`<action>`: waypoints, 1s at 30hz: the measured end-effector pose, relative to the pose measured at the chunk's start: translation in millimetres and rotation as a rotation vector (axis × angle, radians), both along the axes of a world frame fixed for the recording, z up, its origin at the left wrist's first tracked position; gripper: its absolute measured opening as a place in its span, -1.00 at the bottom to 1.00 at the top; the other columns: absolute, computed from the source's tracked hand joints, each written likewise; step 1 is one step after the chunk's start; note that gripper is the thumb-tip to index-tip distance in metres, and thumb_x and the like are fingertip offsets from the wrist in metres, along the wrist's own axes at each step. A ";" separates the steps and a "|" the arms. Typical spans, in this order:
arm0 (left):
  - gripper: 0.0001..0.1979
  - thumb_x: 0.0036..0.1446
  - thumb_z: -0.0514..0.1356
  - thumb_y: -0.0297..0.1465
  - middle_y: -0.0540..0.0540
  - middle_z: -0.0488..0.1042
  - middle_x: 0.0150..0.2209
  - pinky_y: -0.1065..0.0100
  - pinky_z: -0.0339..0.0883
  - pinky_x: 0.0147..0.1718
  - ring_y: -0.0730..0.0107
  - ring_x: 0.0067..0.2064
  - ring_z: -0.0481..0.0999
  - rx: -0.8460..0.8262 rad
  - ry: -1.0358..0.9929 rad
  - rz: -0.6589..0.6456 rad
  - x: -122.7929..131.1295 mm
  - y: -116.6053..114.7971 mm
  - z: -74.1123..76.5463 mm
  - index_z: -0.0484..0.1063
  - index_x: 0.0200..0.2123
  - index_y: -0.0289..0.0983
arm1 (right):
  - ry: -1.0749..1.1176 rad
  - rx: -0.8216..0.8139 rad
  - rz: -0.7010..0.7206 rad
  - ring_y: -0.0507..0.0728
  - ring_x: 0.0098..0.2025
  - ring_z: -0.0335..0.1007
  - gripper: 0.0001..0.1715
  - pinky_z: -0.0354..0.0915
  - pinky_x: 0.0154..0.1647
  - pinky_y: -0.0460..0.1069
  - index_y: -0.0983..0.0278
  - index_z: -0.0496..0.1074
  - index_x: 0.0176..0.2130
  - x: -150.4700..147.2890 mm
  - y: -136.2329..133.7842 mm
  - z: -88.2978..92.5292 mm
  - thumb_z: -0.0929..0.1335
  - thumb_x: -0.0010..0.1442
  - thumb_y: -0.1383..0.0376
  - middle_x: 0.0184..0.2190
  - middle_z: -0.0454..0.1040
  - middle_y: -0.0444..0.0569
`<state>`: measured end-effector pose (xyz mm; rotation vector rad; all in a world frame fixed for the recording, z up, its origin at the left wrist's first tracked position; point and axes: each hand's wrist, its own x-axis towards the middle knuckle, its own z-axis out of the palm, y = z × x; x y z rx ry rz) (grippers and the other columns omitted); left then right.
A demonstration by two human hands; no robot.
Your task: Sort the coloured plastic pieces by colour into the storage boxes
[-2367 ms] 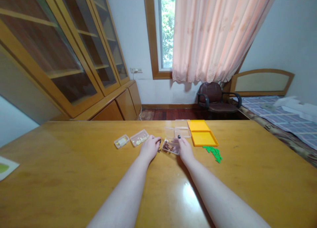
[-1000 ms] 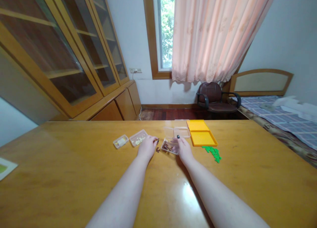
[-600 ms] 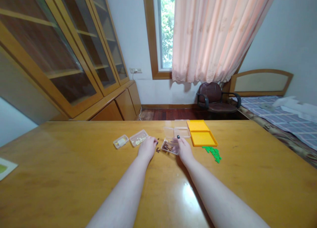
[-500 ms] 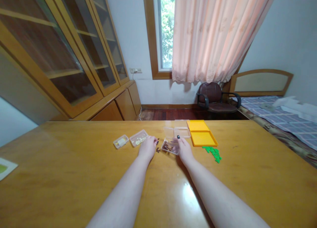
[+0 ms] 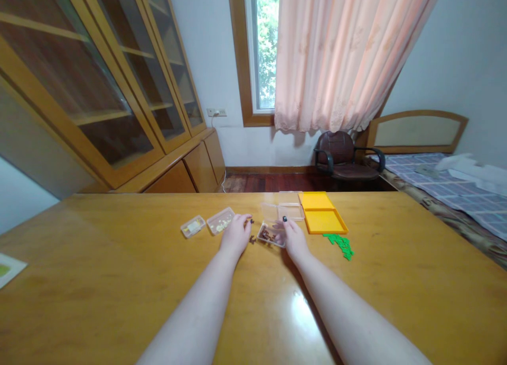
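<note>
My left hand (image 5: 235,234) rests low over the table, its fingers slightly apart beside small brown pieces (image 5: 251,222). A few more loose brown pieces (image 5: 252,240) lie just to the right of it. My right hand (image 5: 294,236) grips the right side of a small clear plastic box (image 5: 263,242) that stands tilted a little, its lid raised. Several brown pieces (image 5: 268,234) sit inside that box. Left of my left hand is a clear tray (image 5: 214,226) with pale cream pieces.
A small closed clear case (image 5: 193,226) with yellowish content lies farther left. Another open clear box (image 5: 292,212) and an open yellow case (image 5: 325,222) stand at the back right. Green pieces (image 5: 340,243) lie before the yellow case. A chair (image 5: 343,153) is beyond the table (image 5: 158,280).
The fingers of my left hand have parted a little and lifted slightly, showing brown pieces by the fingertips. My right hand and the clear box have stayed nearly still.
</note>
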<state>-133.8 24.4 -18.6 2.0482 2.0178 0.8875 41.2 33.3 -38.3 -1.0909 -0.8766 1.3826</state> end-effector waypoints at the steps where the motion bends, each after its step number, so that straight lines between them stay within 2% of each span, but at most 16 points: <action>1: -0.71 0.17 0.02 -0.42 -0.14 0.44 -0.12 0.33 0.26 -0.05 0.31 -0.08 0.42 -0.054 0.022 0.032 -2.7 1.6 -1.2 0.43 -0.09 -0.24 | -0.006 0.000 0.000 -0.02 -0.70 0.25 -0.52 0.13 -0.74 -0.11 0.30 0.40 -0.34 0.1 0.1 -0.2 0.35 -0.07 -0.05 -0.42 0.52 -0.03; 4: -0.68 0.19 0.01 -0.37 -0.14 0.45 -0.12 0.33 0.25 -0.08 0.30 -0.09 0.43 -0.180 0.101 0.026 -5.3 2.9 -3.6 0.40 -0.02 -0.18 | -0.009 -0.008 0.009 -0.02 -0.69 0.25 -0.53 0.14 -0.74 -0.11 0.30 0.40 -0.34 0.1 0.1 0.3 0.35 -0.06 -0.04 -0.41 0.52 -0.02; 7: -0.68 0.19 0.01 -0.33 -0.13 0.46 -0.17 0.35 0.25 -0.14 0.31 -0.14 0.44 -0.234 0.164 -0.001 -2.7 1.2 -4.4 0.41 -0.02 -0.13 | 0.000 -0.009 0.004 -0.02 -0.70 0.25 -0.52 0.14 -0.73 -0.11 0.30 0.40 -0.34 -0.6 0.0 0.5 0.34 -0.06 -0.05 -0.42 0.52 -0.03; 14: -0.83 0.14 0.08 -0.39 -0.08 0.43 -0.26 0.40 0.22 -0.23 0.37 -0.22 0.42 -0.228 0.184 0.020 -1.2 0.5 -1.5 0.47 -0.29 -0.21 | 0.000 0.003 0.016 -0.02 -0.70 0.25 -0.52 0.12 -0.73 -0.11 0.30 0.40 -0.33 -0.5 0.8 -2.0 0.34 -0.07 -0.04 -0.41 0.52 -0.02; 21: -0.88 0.14 0.08 -0.42 -0.09 0.40 -0.30 0.37 0.23 -0.24 0.37 -0.25 0.40 -0.194 0.134 0.048 -1.2 3.7 -4.0 0.42 -0.36 -0.28 | -0.006 -0.010 0.022 -0.02 -0.69 0.25 -0.51 0.15 -0.71 -0.10 0.30 0.39 -0.33 1.0 0.1 -0.2 0.34 -0.08 -0.05 -0.41 0.52 -0.02; 23: -0.87 0.15 0.06 -0.43 -0.09 0.39 -0.28 0.37 0.25 -0.19 0.37 -0.21 0.40 -0.091 0.059 0.015 1.6 1.6 0.1 0.41 -0.33 -0.28 | 0.003 -0.008 0.023 -0.02 -0.69 0.24 -0.51 0.15 -0.71 -0.10 0.29 0.39 -0.34 0.8 -0.3 0.5 0.34 -0.08 -0.06 -0.41 0.51 -0.02; 26: -0.84 0.18 0.04 -0.40 -0.08 0.39 -0.24 0.36 0.26 -0.11 0.38 -0.15 0.39 0.075 -0.020 -0.140 7.7 -5.1 10.2 0.40 -0.28 -0.25 | 0.013 -0.004 0.021 -0.02 -0.69 0.24 -0.51 0.15 -0.71 -0.10 0.29 0.40 -0.34 0.4 -0.8 1.5 0.35 -0.09 -0.06 -0.41 0.51 -0.02; 28: -0.83 0.17 0.05 -0.37 -0.06 0.40 -0.23 0.35 0.27 -0.11 0.37 -0.15 0.40 0.058 -0.010 -0.240 9.7 -9.6 16.6 0.42 -0.24 -0.23 | 0.019 -0.007 0.019 -0.01 -0.68 0.25 -0.51 0.16 -0.71 -0.09 0.30 0.40 -0.34 0.3 -0.9 1.7 0.36 -0.09 -0.05 -0.42 0.51 -0.03; 30: -0.81 0.16 0.06 -0.38 -0.07 0.40 -0.19 0.34 0.26 -0.10 0.35 -0.13 0.40 0.011 0.013 -0.248 7.4 -11.8 21.2 0.41 -0.19 -0.21 | 0.026 -0.008 0.017 -0.02 -0.69 0.24 -0.53 0.17 -0.71 -0.09 0.30 0.40 -0.34 0.2 -0.4 1.1 0.35 -0.08 -0.04 -0.42 0.51 -0.03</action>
